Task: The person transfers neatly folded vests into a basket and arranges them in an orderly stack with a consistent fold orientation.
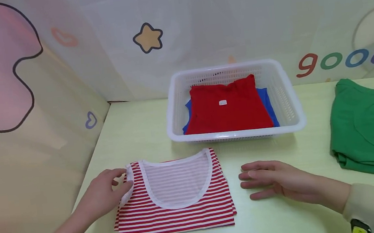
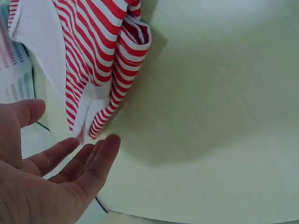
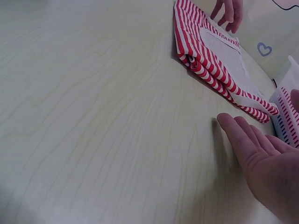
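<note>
A red-and-white striped shirt (image 1: 176, 218) with a wide white-trimmed neckline lies folded on the table, its neckline toward the basket. My left hand (image 1: 103, 193) is at the shirt's upper left corner, thumb and fingers apart. In the left wrist view, the fingertips of that left hand (image 2: 60, 182) are right at the end of the striped shirt (image 2: 93, 42), with no cloth between them. To the right of the shirt, my right hand (image 1: 274, 181) hovers low over the table with its fingers loosely extended and nothing in them. Folded layers show along the shirt's side (image 3: 210, 70) in the right wrist view.
Behind the shirt stands a white plastic basket (image 1: 292, 100) holding a folded red garment (image 1: 228, 115) on top of a blue one (image 1: 267, 105). A folded green garment (image 1: 365, 130) lies on the table (image 1: 139, 125) at the right. A printed cloth backdrop (image 1: 214, 21) rises behind.
</note>
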Available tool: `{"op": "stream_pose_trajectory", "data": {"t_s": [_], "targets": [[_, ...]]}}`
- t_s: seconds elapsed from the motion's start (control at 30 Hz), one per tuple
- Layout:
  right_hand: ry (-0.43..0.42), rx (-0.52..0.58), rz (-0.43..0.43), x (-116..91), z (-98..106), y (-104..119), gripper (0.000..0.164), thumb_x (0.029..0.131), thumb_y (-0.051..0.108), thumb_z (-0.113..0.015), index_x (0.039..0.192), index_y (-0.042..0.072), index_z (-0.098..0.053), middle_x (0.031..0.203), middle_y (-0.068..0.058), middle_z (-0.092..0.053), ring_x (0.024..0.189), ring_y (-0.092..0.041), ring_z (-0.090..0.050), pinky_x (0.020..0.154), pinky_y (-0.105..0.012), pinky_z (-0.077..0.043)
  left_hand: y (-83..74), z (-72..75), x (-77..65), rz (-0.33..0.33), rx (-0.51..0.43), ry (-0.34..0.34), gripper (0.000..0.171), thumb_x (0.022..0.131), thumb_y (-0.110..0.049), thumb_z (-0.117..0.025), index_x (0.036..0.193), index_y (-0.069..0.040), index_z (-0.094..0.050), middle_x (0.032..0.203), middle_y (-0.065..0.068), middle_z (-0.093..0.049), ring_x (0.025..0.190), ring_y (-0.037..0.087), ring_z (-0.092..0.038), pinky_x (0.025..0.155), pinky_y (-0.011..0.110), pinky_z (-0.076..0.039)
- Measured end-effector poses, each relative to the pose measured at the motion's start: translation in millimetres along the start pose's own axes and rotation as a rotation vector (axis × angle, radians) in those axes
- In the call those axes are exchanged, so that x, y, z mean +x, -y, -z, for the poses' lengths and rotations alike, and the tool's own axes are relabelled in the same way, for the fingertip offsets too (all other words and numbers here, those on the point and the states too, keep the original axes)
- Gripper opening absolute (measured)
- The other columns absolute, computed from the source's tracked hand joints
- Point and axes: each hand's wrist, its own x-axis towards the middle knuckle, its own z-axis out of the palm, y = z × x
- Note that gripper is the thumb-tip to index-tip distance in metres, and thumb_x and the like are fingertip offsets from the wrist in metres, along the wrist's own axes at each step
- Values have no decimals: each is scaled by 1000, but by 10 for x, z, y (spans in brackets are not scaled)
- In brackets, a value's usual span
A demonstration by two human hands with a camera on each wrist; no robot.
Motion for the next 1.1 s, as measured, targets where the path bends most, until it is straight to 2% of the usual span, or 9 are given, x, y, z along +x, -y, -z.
{"op": "stream_pose_trajectory", "data": {"t_s": [0.1,0.23,0.33,0.43,0.57,0.87,1.1], "targets": [[0,6,-3,37,-23,-1,66,113,25,-56,163,-9,-29,158,-25,-52,137,-35,-62,106,-51,-56,100,54,-30,149,-151,85,58,104,-37,-69,141,6,-61,132,24,-67,104,30,-73,80,41,-63],[10,14,0,82,-52,-5,65,113,25,-57,162,-9,-31,157,-24,-53,137,-35,-62,106,-52,-56,198,109,-71,337,-406,195,65,107,-41,-64,143,13,-53,133,27,-65,106,28,-72,82,41,-66],[5,16,10,109,-81,-17,64,112,23,-57,161,-10,-32,155,-24,-55,136,-34,-63,105,-51,-56,249,131,-102,406,-543,254,65,110,-41,-59,140,16,-52,128,26,-66,107,28,-73,85,45,-66],[-2,10,28,134,-120,-37,64,112,22,-58,160,-11,-32,154,-25,-56,135,-34,-64,105,-50,-56,267,138,-132,437,-649,300,64,111,-40,-57,138,18,-53,123,23,-70,105,28,-74,87,47,-65],[-19,6,37,169,-190,-49,66,111,22,-60,159,-12,-32,152,-26,-57,135,-35,-64,104,-50,-57,280,136,-144,442,-731,349,64,112,-39,-55,141,18,-51,120,17,-74,105,26,-75,89,48,-64],[-72,-31,56,250,-349,-26,69,109,25,-65,158,-12,-34,149,-25,-60,137,-39,-61,105,-48,-57,394,135,-141,443,-784,440,69,112,-43,-52,142,20,-50,115,14,-75,104,26,-75,93,44,-64],[-87,-21,48,335,-427,-29,69,108,25,-66,157,-11,-35,148,-24,-61,135,-39,-63,105,-48,-57,387,25,-124,467,-860,442,64,111,-45,-55,136,13,-59,111,11,-75,100,24,-74,92,42,-64]]}}
